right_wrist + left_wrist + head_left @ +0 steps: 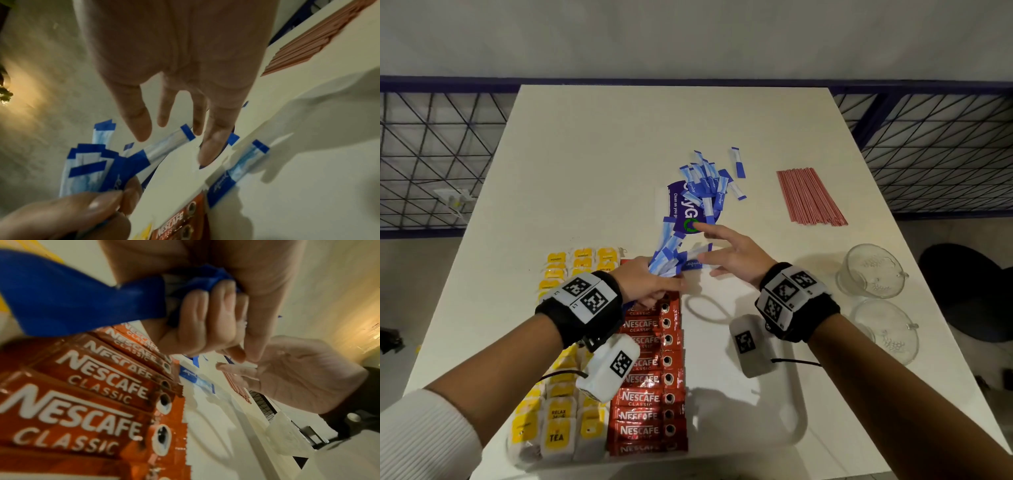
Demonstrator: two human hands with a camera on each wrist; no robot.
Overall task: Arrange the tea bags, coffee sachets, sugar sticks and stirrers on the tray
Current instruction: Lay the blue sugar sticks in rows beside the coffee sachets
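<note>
Now sugar sticks [667, 255] fan from left-hand fingers [207, 318].

A white table [592, 164] stands against a pale grey wall [688, 34]. Dark blue railings with wire mesh [431, 154] run along the far side to left and right, and a dark round seat [969, 291] sits on the pale floor at the right.

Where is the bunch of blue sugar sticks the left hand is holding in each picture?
Head: bunch of sugar sticks at centre, fanning out above the left hand.
Left wrist: only its blue ends show, upper left, beside curled fingers.
Right wrist: lower left, pinched.
Shared landmark: red coffee sachets, just beside it.
</note>
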